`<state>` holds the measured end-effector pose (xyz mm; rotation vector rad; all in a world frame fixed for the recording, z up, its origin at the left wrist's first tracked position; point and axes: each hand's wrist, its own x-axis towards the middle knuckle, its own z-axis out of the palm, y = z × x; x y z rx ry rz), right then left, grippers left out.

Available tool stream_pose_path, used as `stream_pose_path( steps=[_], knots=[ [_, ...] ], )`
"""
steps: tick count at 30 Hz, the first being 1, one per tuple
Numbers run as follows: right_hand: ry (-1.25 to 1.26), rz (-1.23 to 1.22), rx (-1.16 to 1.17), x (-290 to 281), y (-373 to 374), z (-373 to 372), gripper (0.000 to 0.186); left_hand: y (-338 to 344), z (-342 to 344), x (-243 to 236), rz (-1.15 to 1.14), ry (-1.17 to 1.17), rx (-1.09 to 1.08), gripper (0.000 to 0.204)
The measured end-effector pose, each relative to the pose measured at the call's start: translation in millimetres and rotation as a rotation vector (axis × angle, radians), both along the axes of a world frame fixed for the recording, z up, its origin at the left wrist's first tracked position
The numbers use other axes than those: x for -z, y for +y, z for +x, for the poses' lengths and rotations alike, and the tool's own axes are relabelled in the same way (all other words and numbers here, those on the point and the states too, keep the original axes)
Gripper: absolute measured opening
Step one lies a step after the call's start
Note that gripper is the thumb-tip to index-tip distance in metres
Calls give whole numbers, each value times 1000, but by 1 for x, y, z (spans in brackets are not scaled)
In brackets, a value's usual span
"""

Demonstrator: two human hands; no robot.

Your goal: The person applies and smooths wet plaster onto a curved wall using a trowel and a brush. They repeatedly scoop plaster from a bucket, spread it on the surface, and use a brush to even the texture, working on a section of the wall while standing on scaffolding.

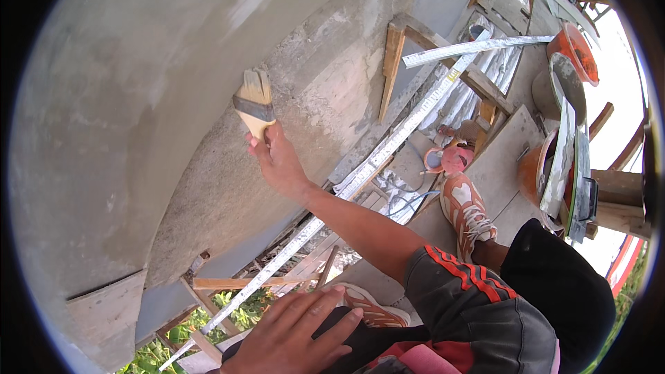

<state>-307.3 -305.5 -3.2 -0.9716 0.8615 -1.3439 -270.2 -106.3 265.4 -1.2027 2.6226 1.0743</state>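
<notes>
The right hand point(277, 159) is closed around the wooden handle of a wide paintbrush point(254, 104), its pale bristles pointing up and pressed against a grey plastered wall point(138, 97) that fills the upper left of the view. The left hand point(294, 336) holds nothing and rests open, fingers spread flat, on the person's dark-clothed thigh at the lower edge. Out beyond the extended right arm, a long aluminium straightedge point(360, 180) leans diagonally along the wall's base, the person's orange and white sneaker point(465, 211) stands on a concrete ledge, and an orange bucket point(537, 170) sits just to the right with mortar-smeared tools across it.
</notes>
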Motion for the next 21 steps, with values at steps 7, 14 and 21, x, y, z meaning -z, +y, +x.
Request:
stream_pose_path(
  steps=[7, 14, 21],
  knots=[
    [-61, 23, 451, 2, -88, -142, 21, -2, 0, 1, 29, -20, -20, 71],
    [-16, -30, 321, -33, -143, -162, 25, -4, -1, 0, 12, -36, 5, 68],
    [-35, 64, 106, -27, -22, -9, 27, -14, -11, -15, 21, -34, 62, 67]
  ],
)
